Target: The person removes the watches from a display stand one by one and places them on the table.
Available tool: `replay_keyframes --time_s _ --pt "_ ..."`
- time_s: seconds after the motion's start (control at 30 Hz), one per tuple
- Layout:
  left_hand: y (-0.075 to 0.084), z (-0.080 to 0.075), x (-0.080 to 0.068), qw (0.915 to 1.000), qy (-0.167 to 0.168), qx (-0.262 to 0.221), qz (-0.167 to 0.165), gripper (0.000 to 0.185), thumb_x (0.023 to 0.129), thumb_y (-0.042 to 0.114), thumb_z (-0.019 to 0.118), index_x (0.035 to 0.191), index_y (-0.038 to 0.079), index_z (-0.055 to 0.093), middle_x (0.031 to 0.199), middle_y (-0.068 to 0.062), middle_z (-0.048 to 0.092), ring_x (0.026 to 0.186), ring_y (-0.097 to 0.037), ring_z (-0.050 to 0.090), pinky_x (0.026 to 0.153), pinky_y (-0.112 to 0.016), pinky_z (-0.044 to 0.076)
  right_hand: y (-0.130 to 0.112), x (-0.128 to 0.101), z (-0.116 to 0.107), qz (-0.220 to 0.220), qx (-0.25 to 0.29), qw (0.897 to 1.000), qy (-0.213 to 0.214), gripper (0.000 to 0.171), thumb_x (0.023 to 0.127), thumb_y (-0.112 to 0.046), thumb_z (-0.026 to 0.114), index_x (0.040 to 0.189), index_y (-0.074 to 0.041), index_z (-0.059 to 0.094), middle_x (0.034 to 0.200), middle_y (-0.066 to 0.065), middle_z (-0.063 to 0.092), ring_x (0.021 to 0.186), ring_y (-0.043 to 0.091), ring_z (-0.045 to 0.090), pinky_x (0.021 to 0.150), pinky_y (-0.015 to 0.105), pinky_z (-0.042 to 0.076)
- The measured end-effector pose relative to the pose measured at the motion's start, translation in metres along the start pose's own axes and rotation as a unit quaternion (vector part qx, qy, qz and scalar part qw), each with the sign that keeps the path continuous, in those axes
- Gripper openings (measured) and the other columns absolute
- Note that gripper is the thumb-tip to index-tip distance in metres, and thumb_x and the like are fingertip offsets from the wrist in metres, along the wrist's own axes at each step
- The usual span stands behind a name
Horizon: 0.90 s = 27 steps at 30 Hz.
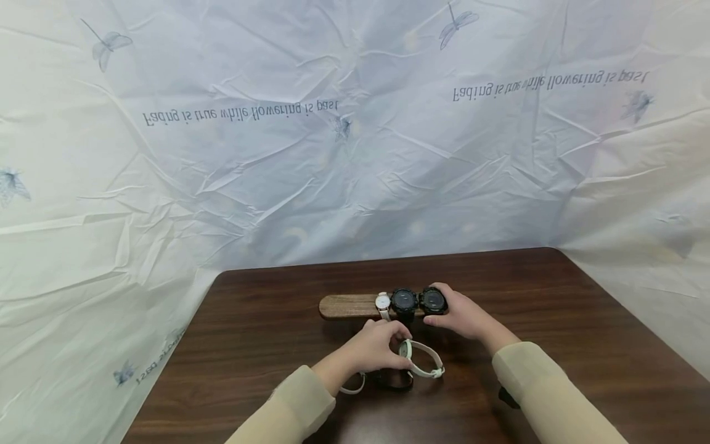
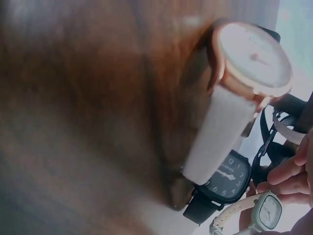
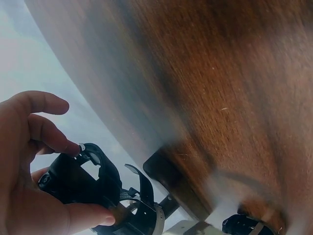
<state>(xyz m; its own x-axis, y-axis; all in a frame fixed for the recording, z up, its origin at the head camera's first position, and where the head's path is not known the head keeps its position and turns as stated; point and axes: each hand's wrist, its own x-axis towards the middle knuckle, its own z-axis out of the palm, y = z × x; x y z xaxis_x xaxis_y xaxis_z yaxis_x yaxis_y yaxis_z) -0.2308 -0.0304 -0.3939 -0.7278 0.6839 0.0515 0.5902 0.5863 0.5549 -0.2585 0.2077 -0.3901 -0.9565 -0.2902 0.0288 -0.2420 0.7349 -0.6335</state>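
Observation:
A wooden bar stand (image 1: 346, 306) lies across the dark table. On it sit a white-strapped watch (image 1: 383, 303) with a rose-gold case (image 2: 252, 56), a black watch (image 1: 404, 301), and a second black watch (image 1: 433, 300) at the right end. My right hand (image 1: 444, 303) grips that second black watch (image 3: 80, 181) between thumb and fingers (image 3: 46, 104). In front of the stand, my left hand (image 1: 396, 343) pinches a pale watch with a cream strap (image 1: 424, 359), its small square face (image 2: 268, 210) near my fingers (image 2: 288, 171).
A dark-strapped watch (image 1: 392, 379) lies on the table (image 1: 255, 345) under my left wrist, and another dark-faced watch (image 2: 226, 180) shows below the stand. Crinkled white sheeting (image 1: 344, 160) walls in the table at the back and both sides.

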Motion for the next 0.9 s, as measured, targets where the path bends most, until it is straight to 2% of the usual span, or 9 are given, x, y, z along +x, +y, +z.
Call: replay_keyframes --time_s 0.13,0.37,0.5,0.8,0.9 --pt "0.002 0.003 0.002 0.9999 -0.006 -0.011 -0.006 0.038 0.070 0.045 0.068 0.102 0.029 0.055 0.086 0.018 0.054 0.079 0.000 0.045 0.076 -0.027 0.032 -0.002 0.000 0.000 -0.002 0.002 1.000 -0.002 0.079 0.071 -0.049 0.064 0.131 -0.014 0.026 0.111 0.009 0.050 0.087 0.016 0.055 0.070 0.037 0.045" --pt "0.006 0.009 0.009 0.9994 -0.023 -0.026 0.005 0.036 0.070 0.041 0.069 0.101 0.028 0.057 0.090 0.020 0.055 0.085 0.003 0.048 0.077 -0.028 0.027 -0.003 -0.001 -0.001 -0.004 0.003 1.000 0.002 0.077 0.070 -0.046 0.066 0.129 -0.013 0.029 0.110 0.008 0.051 0.085 0.014 0.055 0.070 0.037 0.045" --pt "0.008 0.014 0.011 0.9993 -0.028 -0.025 -0.005 0.036 0.068 0.042 0.070 0.098 0.029 0.056 0.089 0.020 0.055 0.084 0.003 0.047 0.075 -0.028 0.027 -0.002 -0.001 -0.001 -0.002 0.003 1.000 -0.001 0.078 0.070 -0.047 0.066 0.130 -0.013 0.028 0.110 0.008 0.051 0.086 0.015 0.055 0.070 0.037 0.045" --pt "0.015 0.025 0.013 0.9991 -0.026 0.021 -0.026 0.036 0.065 0.046 0.070 0.094 0.029 0.056 0.085 0.022 0.055 0.078 0.001 0.045 0.068 -0.026 0.024 -0.002 -0.001 -0.001 -0.003 0.004 1.000 -0.001 0.079 0.070 -0.048 0.065 0.131 -0.013 0.027 0.111 0.008 0.050 0.085 0.015 0.055 0.069 0.037 0.045" --pt "0.017 0.028 0.013 0.9981 -0.013 0.045 -0.040 0.037 0.064 0.046 0.071 0.092 0.029 0.055 0.082 0.022 0.054 0.073 0.001 0.042 0.066 -0.025 0.024 -0.002 -0.001 -0.001 -0.002 0.000 1.000 -0.002 0.080 0.071 -0.049 0.065 0.132 -0.012 0.027 0.112 0.009 0.050 0.085 0.015 0.055 0.069 0.037 0.045"
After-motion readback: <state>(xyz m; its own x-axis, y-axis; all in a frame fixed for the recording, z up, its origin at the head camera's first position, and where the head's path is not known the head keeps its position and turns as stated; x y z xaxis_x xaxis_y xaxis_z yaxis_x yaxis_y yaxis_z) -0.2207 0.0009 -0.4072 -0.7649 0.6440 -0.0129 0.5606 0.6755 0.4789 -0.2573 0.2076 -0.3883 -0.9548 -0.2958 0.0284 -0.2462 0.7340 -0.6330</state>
